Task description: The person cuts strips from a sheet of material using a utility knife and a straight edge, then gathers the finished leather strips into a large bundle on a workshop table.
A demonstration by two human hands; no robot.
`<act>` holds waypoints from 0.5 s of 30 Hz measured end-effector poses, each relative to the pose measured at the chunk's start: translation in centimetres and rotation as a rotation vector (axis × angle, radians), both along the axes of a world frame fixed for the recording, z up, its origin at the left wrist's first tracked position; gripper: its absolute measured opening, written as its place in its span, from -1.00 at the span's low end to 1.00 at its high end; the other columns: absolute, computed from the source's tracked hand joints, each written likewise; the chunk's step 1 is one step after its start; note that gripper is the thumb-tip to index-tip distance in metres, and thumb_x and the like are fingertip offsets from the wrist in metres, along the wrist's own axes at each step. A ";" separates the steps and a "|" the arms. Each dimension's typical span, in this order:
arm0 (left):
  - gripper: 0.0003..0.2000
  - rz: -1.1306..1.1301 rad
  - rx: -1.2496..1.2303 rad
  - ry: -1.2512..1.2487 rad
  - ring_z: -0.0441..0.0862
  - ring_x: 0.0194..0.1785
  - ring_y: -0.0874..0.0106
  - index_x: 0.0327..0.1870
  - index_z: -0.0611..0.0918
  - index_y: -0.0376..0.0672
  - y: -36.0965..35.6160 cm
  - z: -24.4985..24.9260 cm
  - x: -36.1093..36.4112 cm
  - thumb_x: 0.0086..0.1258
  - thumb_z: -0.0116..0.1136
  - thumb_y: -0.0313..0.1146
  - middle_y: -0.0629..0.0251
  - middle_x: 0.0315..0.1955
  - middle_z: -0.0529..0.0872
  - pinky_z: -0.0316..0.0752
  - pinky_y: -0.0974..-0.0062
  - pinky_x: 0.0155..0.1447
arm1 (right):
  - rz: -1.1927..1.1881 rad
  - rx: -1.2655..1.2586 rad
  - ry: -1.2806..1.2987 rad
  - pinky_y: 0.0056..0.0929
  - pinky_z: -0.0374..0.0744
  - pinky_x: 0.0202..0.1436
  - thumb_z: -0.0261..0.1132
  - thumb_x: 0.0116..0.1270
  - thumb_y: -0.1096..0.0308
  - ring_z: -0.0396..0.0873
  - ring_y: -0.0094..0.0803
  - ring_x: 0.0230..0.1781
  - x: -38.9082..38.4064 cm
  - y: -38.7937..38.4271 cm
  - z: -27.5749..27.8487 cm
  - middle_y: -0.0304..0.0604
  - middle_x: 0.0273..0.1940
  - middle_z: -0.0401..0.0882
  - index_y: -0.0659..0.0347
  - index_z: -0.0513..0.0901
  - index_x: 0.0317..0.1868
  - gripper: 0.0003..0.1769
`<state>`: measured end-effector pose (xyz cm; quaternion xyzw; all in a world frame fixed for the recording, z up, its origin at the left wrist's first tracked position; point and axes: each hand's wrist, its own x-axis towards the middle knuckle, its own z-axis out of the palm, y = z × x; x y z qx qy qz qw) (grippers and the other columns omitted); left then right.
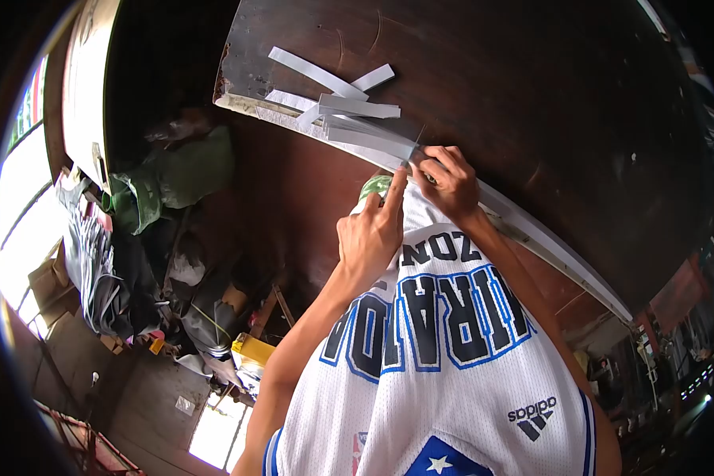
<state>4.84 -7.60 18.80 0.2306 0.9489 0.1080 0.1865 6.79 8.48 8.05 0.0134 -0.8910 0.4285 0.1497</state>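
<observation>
Working close together at the near edge of the table (555, 103), both hands meet at the right-hand end of a layered stack of white strips (365, 136), which lies along that edge. Left hand (366, 238): index finger stretched out to the stack's end, other fingers curled under. Right hand (451, 184): fingers bent inward, thumb side toward the same end, as if pinching. Whether it grips a strip or some thin tool we cannot tell; a fine dark line stands beside its fingertips, too small to name.

Our judgement of the step: the strip ends are being lined up or worked at that one spot. The next move, we think, calls for a steady left fingertip and a small, careful motion of the right, without skewing the layers.

Counting outward: two hands, one stack (layers too tight to count), and about five loose strips (316, 71) lying crossed around it, some overlapping it. One long pale band (559, 242) follows the edge beyond the right hand; strip or trim, we cannot say. Farther off, left side: one green sheet (202, 170), one bundle of grey strips (95, 266), one yellow box (252, 351).
</observation>
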 end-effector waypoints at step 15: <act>-0.52 -0.004 -0.032 -0.070 0.60 -0.62 0.27 0.36 0.50 0.00 0.2 1.9 -0.4 0.40 0.16 -0.40 0.18 -0.56 0.64 0.43 0.30 -0.56 | 0.003 0.005 0.011 -0.35 0.62 -0.21 0.44 0.03 0.53 0.59 -0.23 -0.26 -0.1 0.0 0.3 -0.18 -0.22 0.61 0.20 0.63 -0.38 -0.84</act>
